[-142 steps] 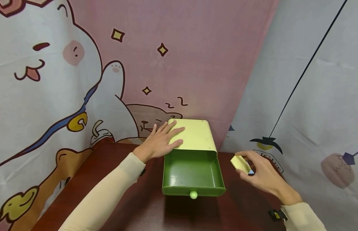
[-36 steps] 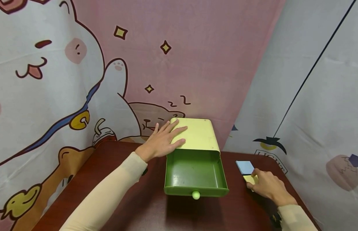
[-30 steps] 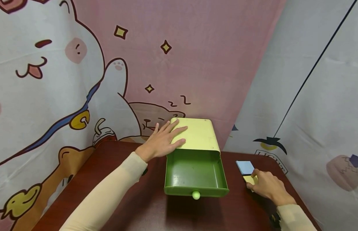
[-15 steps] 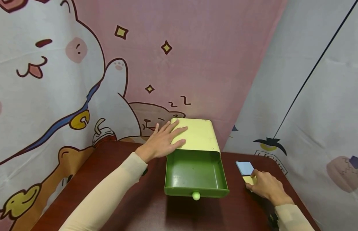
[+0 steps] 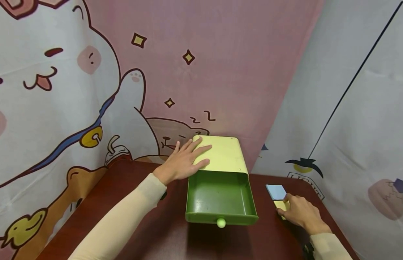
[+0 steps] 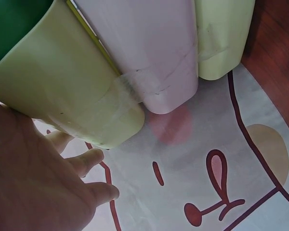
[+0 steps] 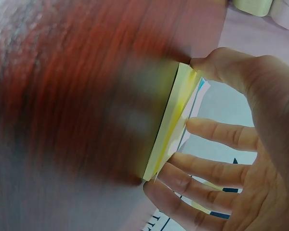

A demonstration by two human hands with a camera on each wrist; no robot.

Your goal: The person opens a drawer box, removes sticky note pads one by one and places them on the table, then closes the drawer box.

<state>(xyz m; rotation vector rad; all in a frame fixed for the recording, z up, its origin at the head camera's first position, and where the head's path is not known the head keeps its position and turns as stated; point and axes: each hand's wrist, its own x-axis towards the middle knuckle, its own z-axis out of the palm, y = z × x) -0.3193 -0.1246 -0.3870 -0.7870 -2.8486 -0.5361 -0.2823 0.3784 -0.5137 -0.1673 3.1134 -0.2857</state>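
Note:
My left hand (image 5: 181, 160) rests with fingers spread on the pale yellow top of a small drawer cabinet (image 5: 225, 155). In the left wrist view its yellow and pink tiers (image 6: 159, 57) show above the fingers. The green top drawer (image 5: 217, 198) is pulled out, with nothing visible inside and a round knob (image 5: 221, 222) in front. To the right, my right hand (image 5: 302, 213) pinches a yellow sticky-note pad (image 5: 280, 206) by its edges, thumb against fingers. It is down at the table, just in front of a blue sticky-note pad (image 5: 276, 191).
Everything stands on a dark red-brown wooden table (image 5: 149, 231). Behind it hangs a cartoon-printed cloth (image 5: 234, 72), close to the cabinet's back and along the table's right edge.
Since the oldest frame, my right hand has brought the yellow pad from the air down to the table, in front of the blue pad. My left hand stays on the cabinet.

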